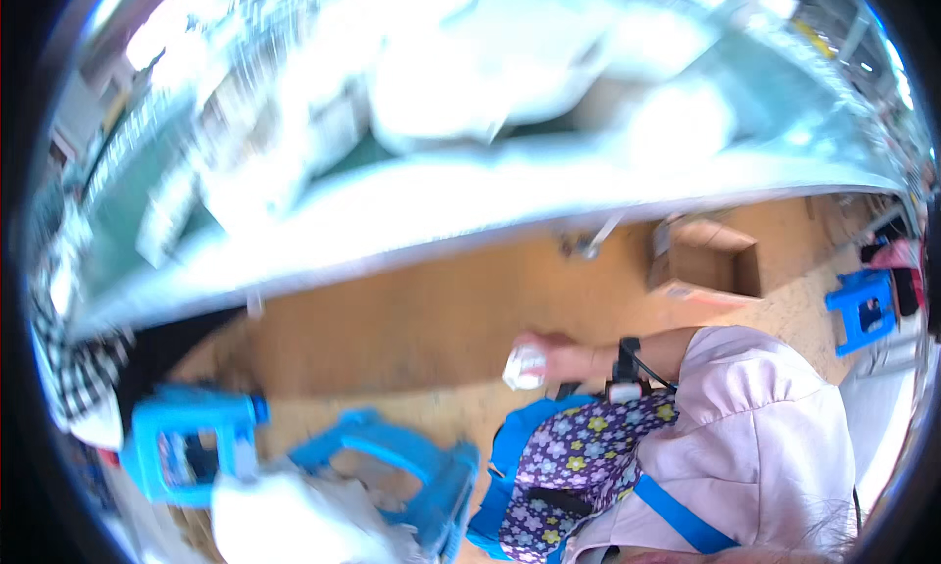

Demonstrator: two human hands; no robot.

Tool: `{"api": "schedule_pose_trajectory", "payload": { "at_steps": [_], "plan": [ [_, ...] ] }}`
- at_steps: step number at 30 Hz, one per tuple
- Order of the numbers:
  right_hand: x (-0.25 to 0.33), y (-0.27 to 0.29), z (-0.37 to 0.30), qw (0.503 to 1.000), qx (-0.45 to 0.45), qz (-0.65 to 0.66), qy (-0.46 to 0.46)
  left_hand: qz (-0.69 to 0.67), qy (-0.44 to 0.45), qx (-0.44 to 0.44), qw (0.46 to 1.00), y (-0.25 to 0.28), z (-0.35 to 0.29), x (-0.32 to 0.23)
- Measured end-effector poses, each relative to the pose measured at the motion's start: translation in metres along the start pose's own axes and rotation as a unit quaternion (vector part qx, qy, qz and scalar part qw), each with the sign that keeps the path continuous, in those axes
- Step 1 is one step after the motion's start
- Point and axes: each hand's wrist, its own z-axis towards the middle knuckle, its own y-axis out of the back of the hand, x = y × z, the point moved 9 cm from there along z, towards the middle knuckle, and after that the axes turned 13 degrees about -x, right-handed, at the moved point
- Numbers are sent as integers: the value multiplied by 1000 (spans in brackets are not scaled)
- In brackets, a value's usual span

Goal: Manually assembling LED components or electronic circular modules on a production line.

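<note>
My right hand (557,356) is in the middle of the view, below the table's edge and in front of my apron. Its fingers are closed round a small white bundle (525,366), too blurred for me to name its kind. On that wrist sits a dark strap with a small device (625,373). The flowered purple apron (578,446) with blue edging hangs over my pink top. My left hand does not show.
A table with a pale edge (412,226) spans the top, heaped with blurred white items. An open cardboard box (711,260) sits on the floor beneath it. Blue stools (196,432) stand left and right. A white bulky thing (294,520) lies low left, near a person's checkered clothing (93,378).
</note>
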Motion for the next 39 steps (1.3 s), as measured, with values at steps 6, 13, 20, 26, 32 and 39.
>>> {"api": "schedule_pose_trajectory", "payload": {
  "at_steps": [6,13,20,26,32,39],
  "plan": [
    [253,133,-80,982,140,13,123,-495,344,388,697,-105,-41,-139],
    [327,304,-115,993,-40,22,110,-522,436,421,600,-28,-6,-236],
    [164,721,-259,642,-616,-432,-148,-346,264,513,740,-85,-29,-208],
    [28,853,-342,502,-651,-365,-437,-314,246,538,742,-116,-5,-321],
    [-52,890,-299,612,-563,-360,-423,-254,336,511,749,-59,9,-362],
    [60,800,-240,858,-477,-81,-175,-299,386,385,783,19,59,-379]
  ]
}}
